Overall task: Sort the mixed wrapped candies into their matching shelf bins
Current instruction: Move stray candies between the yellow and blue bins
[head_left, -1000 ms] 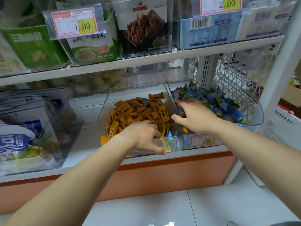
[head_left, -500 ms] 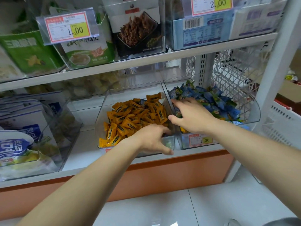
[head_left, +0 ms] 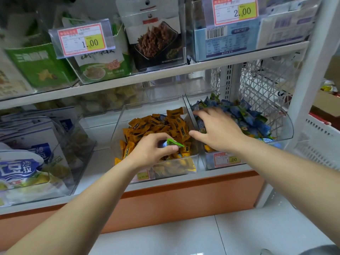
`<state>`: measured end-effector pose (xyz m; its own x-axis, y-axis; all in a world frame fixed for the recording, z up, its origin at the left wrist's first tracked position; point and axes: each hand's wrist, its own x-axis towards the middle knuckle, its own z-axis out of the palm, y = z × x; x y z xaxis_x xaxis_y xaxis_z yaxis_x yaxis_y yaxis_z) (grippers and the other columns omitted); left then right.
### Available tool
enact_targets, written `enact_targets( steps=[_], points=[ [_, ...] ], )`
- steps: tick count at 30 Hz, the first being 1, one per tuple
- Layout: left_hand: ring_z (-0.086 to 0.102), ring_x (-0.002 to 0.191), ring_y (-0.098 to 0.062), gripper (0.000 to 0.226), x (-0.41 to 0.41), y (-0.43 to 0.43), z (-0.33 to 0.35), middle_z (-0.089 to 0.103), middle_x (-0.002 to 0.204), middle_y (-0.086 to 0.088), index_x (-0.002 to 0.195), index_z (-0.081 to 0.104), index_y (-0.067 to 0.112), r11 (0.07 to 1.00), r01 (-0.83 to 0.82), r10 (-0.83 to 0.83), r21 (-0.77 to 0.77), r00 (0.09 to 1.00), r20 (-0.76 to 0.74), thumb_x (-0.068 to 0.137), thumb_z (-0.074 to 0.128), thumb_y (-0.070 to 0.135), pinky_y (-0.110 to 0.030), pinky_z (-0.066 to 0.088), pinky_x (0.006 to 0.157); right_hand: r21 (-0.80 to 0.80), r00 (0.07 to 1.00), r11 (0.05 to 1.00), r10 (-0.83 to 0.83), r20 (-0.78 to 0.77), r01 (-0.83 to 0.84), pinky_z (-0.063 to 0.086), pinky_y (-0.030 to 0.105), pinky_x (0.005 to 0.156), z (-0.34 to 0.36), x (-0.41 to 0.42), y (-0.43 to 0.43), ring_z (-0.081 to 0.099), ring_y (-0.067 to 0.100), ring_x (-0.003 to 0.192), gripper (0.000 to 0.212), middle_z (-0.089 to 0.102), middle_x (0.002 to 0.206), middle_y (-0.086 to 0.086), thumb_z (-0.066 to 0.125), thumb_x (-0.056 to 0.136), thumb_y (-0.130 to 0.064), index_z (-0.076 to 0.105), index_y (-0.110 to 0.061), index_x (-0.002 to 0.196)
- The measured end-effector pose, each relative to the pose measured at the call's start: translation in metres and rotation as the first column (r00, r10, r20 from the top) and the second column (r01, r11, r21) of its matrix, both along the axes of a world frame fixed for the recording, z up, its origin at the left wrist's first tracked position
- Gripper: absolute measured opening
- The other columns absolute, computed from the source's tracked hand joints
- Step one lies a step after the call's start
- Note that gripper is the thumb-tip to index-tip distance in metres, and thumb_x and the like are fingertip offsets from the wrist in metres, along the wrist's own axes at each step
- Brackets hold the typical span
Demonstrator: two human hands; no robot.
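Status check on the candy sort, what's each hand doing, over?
Left hand pinching a green-and-blue candy above the orange-candy bin. Right hand open, spread on blue candies in the blue-candy bin. Right hand partly covers that bin.

Bright even light, warped blurry edges

The middle bin (head_left: 152,110) and the right bin (head_left: 287,129) are clear, smooth, glossy plastic. The orange candies (head_left: 160,126) and blue candies (head_left: 244,115) are wrapped in shiny, crinkled film, as is the green-tipped candy (head_left: 173,142). The upper shelf (head_left: 165,74) looks like white painted metal with a smooth satin finish, though that is hard to confirm. The lattice panel (head_left: 266,76) at far right is white and matt. The price tag (head_left: 82,39) is paper behind a clear plastic sleeve. The floor (head_left: 184,236) tiles are glossy, and the orange base panel (head_left: 184,196) is matt.
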<state>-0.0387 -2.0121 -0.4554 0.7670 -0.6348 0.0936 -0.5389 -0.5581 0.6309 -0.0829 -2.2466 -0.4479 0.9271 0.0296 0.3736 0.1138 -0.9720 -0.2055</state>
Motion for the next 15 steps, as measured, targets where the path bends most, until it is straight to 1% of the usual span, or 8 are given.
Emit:
enact_targets(
  steps=[2, 4, 6, 7, 9, 11, 13, 15],
  points=[
    [0.055, 0.064, -0.003, 0.032, -0.003, 0.003, 0.001, 0.066, 0.070, 0.008, 0.092, 0.075, 0.027, 0.990, -0.085, 0.084, -0.109, 0.996, -0.016, 0.085, 0.065, 0.057, -0.025, 0.042, 0.059, 0.120, 0.991, 0.990, 0.066, 0.117, -0.080, 0.045, 0.037, 0.094, 0.008, -0.002, 0.008, 0.051, 0.020, 0.119, 0.047, 0.060, 0.127, -0.001, 0.056, 0.094, -0.048, 0.056, -0.024, 0.135],
    [0.056, 0.063, 0.001, 0.036, -0.006, -0.001, 0.006, 0.067, 0.068, 0.013, 0.093, 0.076, 0.023, 0.938, -0.224, 0.212, -0.264, 0.975, -0.070, 0.084, 0.067, 0.056, -0.018, 0.040, 0.058, 0.344, 0.983, 0.923, 0.143, 0.115, -0.175, 0.048, 0.025, 0.087, 0.015, -0.003, 0.022, 0.058, 0.008, 0.105, 0.035, 0.066, 0.116, -0.007, 0.055, 0.098, -0.035, 0.062, -0.024, 0.130],
    [0.066, 0.079, -0.010, 0.039, -0.006, -0.009, 0.012, 0.072, 0.084, 0.004, 0.105, 0.071, 0.018, 0.861, -0.350, 0.327, -0.369, 0.937, -0.125, 0.084, 0.070, 0.051, -0.029, 0.053, 0.064, 0.545, 0.974, 0.818, 0.226, -0.012, -0.183, 0.049, 0.019, 0.083, 0.019, -0.003, 0.037, 0.061, 0.003, 0.097, 0.037, 0.065, 0.115, -0.009, 0.053, 0.100, -0.029, 0.057, -0.026, 0.137],
    [0.068, 0.082, -0.015, 0.041, -0.008, -0.013, 0.015, 0.072, 0.088, -0.003, 0.109, 0.067, 0.016, 0.824, -0.394, 0.357, -0.407, 0.919, -0.167, 0.084, 0.071, 0.048, -0.034, 0.058, 0.065, 0.647, 0.957, 0.746, 0.277, -0.087, -0.157, 0.053, 0.024, 0.083, 0.019, -0.004, 0.044, 0.064, 0.006, 0.096, 0.039, 0.064, 0.117, -0.008, 0.052, 0.101, -0.029, 0.053, -0.027, 0.140],
    [0.072, 0.080, -0.017, 0.035, -0.011, -0.019, 0.018, 0.074, 0.086, -0.006, 0.109, 0.064, 0.017, 0.761, -0.436, 0.340, -0.480, 0.899, -0.277, 0.085, 0.073, 0.040, -0.030, 0.060, 0.062, 0.811, 0.926, 0.580, 0.346, -0.151, -0.085, 0.060, 0.035, 0.079, 0.018, -0.006, 0.053, 0.070, 0.013, 0.088, 0.034, 0.064, 0.114, -0.007, 0.052, 0.102, -0.029, 0.051, -0.029, 0.136],
    [0.073, 0.084, -0.017, 0.018, -0.013, -0.023, 0.020, 0.075, 0.088, -0.003, 0.104, 0.069, 0.020, 0.724, -0.421, 0.230, -0.546, 0.894, -0.384, 0.090, 0.070, 0.031, -0.024, 0.057, 0.062, 0.871, 0.947, 0.490, 0.299, -0.118, -0.046, 0.062, 0.040, 0.075, 0.021, -0.006, 0.052, 0.071, 0.020, 0.090, 0.023, 0.066, 0.112, 0.002, 0.055, 0.101, -0.025, 0.057, -0.022, 0.124],
    [0.072, 0.094, -0.017, 0.012, -0.014, -0.025, 0.021, 0.075, 0.100, -0.001, 0.105, 0.071, 0.024, 0.709, -0.380, 0.110, -0.594, 0.892, -0.439, 0.094, 0.065, 0.024, -0.024, 0.058, 0.070, 0.892, 0.965, 0.453, 0.239, -0.110, -0.011, 0.063, 0.041, 0.072, 0.023, -0.005, 0.045, 0.069, 0.026, 0.099, 0.020, 0.066, 0.112, 0.009, 0.058, 0.100, -0.017, 0.058, -0.014, 0.119],
    [0.072, 0.095, -0.015, 0.020, -0.012, -0.028, 0.018, 0.073, 0.103, 0.001, 0.116, 0.065, 0.024, 0.738, -0.324, 0.093, -0.592, 0.918, -0.386, 0.095, 0.064, 0.026, -0.026, 0.058, 0.074, 0.875, 0.974, 0.485, 0.205, -0.093, -0.018, 0.063, 0.039, 0.069, 0.024, -0.004, 0.035, 0.068, 0.028, 0.098, 0.015, 0.068, 0.108, 0.008, 0.058, 0.099, -0.013, 0.058, -0.012, 0.114]
  ],
)
